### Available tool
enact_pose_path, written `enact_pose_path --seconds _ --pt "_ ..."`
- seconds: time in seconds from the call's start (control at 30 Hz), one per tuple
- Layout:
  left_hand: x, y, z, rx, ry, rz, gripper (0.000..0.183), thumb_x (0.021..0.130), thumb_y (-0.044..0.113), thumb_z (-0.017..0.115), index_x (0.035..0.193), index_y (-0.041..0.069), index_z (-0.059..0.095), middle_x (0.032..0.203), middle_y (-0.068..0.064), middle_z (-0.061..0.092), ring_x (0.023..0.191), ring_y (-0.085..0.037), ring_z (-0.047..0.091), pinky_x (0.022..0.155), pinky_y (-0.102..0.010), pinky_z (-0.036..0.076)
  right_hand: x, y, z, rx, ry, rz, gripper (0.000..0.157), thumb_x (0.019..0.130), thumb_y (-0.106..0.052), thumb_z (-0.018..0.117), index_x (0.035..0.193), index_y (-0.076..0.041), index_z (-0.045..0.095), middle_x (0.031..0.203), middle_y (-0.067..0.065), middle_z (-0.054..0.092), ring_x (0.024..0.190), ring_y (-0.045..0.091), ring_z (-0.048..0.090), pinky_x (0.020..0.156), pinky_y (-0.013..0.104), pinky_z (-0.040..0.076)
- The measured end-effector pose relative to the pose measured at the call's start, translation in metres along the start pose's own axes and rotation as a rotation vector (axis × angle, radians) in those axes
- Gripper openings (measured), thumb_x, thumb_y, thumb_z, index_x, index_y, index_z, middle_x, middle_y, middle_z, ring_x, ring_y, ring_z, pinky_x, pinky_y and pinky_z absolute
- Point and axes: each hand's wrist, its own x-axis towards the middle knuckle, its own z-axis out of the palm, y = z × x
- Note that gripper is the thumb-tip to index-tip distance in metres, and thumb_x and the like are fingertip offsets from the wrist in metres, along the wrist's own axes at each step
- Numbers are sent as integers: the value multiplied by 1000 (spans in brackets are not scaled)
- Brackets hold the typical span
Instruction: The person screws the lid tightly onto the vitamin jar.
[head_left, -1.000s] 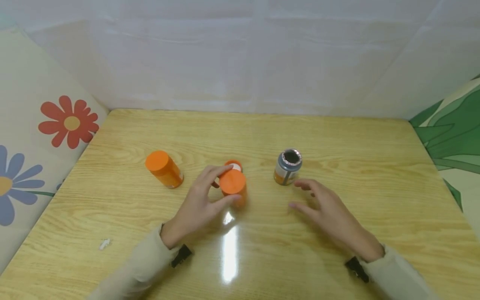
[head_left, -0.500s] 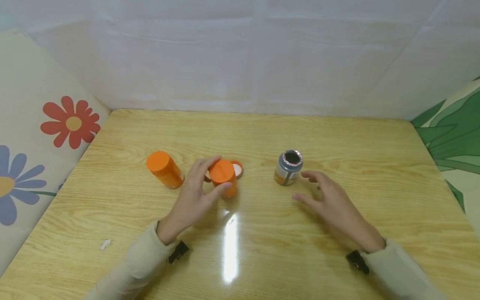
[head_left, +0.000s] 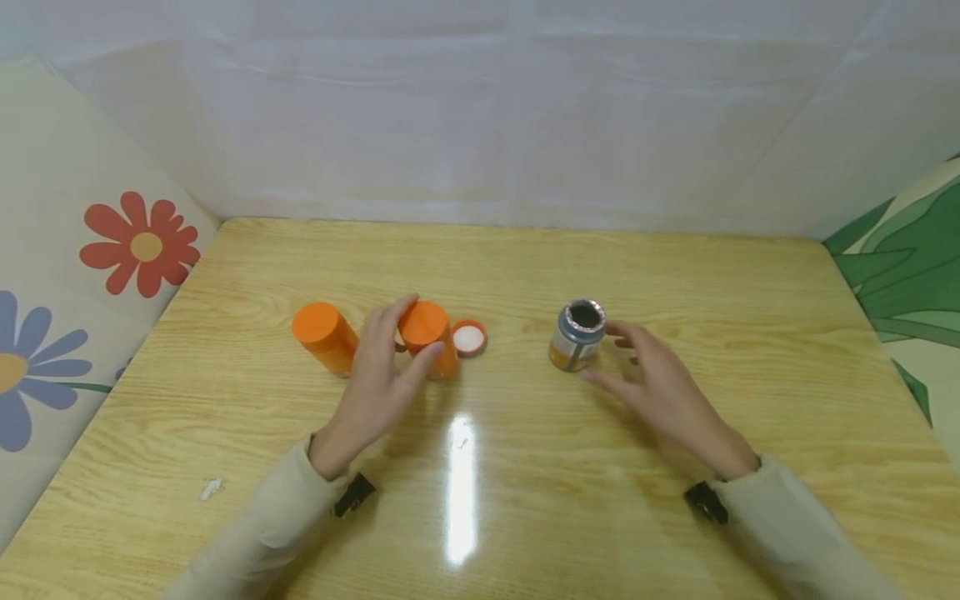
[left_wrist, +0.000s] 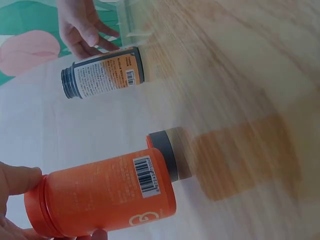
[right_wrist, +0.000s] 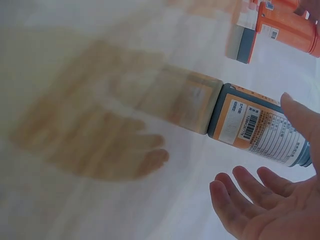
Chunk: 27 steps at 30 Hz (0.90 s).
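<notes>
My left hand (head_left: 378,383) grips an orange bottle (left_wrist: 110,192) around its orange lid, thumb on one side and fingers on the other. In the left wrist view its base seems slightly above the tabletop, apart from its reflection. Just right of it lies an upturned cap (head_left: 469,338), grey outside with an orange rim and white inside. A grey bottle (head_left: 575,342) with a white and orange label stands upright, its mouth uncovered. My right hand (head_left: 660,392) is beside that bottle, thumb and fingers spread around its right side; whether a fingertip touches it I cannot tell.
Another orange bottle (head_left: 324,337) stands left of my left hand, partly hidden by it. The wood-grain table (head_left: 675,283) ends at a white cloth (head_left: 495,125) behind. A small white mark (head_left: 211,488) is on the tabletop at front left.
My left hand has carried the orange bottle left and farther back, uncovering the upturned cap. My right hand has moved slightly forward alongside the grey bottle, which stays in place.
</notes>
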Motion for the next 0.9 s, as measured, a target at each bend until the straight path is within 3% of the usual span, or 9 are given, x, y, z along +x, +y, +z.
enact_pose_path --seconds 0.37,0.53,0.7,0.9 --pt "9 -6 1 58 58 -18 62 94 6 65 146 -6 34 123 -23 49 96 -28 43 80 -33 36 18 -2 4 62 -3 2 85 86 -40 75 151 -3 35 149 22 46 134 40 46 105 58 44" --pt "15 -9 1 35 61 -50 62 95 4 61 148 -8 30 129 -27 47 101 -31 42 82 -36 35 23 -3 5 90 -5 10 87 83 -37 79 150 -1 35 147 21 48 134 40 47 105 58 44" --pt "19 -14 -2 51 73 -64 63 97 4 59 149 -8 27 124 -27 46 100 -33 40 82 -37 33 28 -4 6 107 -11 9 88 81 -35 81 149 -2 37 146 20 49 134 39 47 104 58 45" --pt "25 -20 -5 72 73 -111 64 97 5 59 150 -8 26 136 -30 43 113 -38 40 96 -47 35 32 -5 7 128 -15 6 86 79 -33 83 147 -2 39 145 19 50 133 37 47 104 58 45"
